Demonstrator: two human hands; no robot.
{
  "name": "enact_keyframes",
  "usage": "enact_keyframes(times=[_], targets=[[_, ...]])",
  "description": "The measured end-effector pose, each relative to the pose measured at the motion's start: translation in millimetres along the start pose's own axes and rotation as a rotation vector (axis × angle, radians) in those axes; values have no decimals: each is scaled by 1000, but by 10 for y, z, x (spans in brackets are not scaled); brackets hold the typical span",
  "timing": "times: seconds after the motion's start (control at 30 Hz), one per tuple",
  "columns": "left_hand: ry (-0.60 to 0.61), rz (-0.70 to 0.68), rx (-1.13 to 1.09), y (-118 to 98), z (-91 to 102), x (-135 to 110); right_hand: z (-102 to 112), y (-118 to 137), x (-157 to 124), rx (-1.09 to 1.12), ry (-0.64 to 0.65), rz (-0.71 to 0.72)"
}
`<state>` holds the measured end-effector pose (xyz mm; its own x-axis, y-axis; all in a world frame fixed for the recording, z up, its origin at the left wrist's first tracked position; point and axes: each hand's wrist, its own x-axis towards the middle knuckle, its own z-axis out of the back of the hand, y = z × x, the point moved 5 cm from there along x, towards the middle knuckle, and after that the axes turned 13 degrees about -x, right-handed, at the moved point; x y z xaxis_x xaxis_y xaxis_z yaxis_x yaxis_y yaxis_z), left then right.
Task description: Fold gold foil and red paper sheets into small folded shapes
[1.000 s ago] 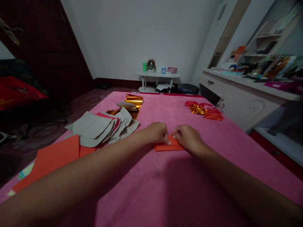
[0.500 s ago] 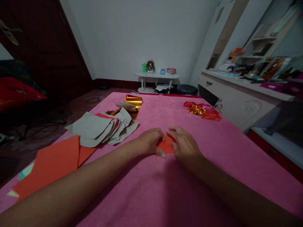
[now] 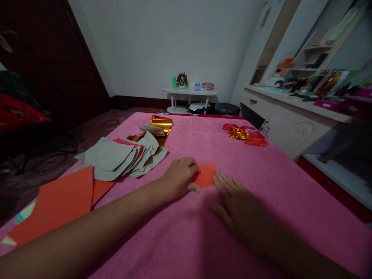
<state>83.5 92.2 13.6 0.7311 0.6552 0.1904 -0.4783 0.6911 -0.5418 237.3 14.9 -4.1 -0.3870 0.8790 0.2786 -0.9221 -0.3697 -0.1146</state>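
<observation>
One small orange paper (image 3: 207,175) lay right of the grey sheet pile (image 3: 112,155), between both hands; long axis unclear, left end hidden. Left hand (image 3: 178,178) was nearer, over that end: fingers curled, thumb apart, couldn't tell if pinching. Right hand's (image 3: 241,205) fingers were straight, close together, tips at the right edge. At least two larger orange sheets (image 3: 62,197) sat pile's near side, one gold roll (image 3: 161,122) beyond; grey sheets uncountable.

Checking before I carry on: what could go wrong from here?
The small orange paper could slip or skew, since the left grip covers its left end while the right grip reaches only its right edge. The left forearm might nudge the larger orange sheet, which it overlaps in this view.
</observation>
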Motion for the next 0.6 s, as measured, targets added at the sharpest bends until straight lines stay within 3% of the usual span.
enact_keyframes(times=[0.07,0.13,0.2,0.27,0.47,0.6], targets=[[-10,7,74,-223,-150,-43,23,11,19,-9,-1,12],[60,9,8,-429,-377,-74,42,67,56,6,30,46],[20,97,-75,-515,-513,-113,39,107,82,4,65,73],[62,158,-102,-524,-592,-195,14,100,79,-34,73,81],[37,158,-24,-421,-344,-635,-10,45,27,-114,22,74],[62,137,48,-426,-296,-742,113,321,131,-61,30,63]])
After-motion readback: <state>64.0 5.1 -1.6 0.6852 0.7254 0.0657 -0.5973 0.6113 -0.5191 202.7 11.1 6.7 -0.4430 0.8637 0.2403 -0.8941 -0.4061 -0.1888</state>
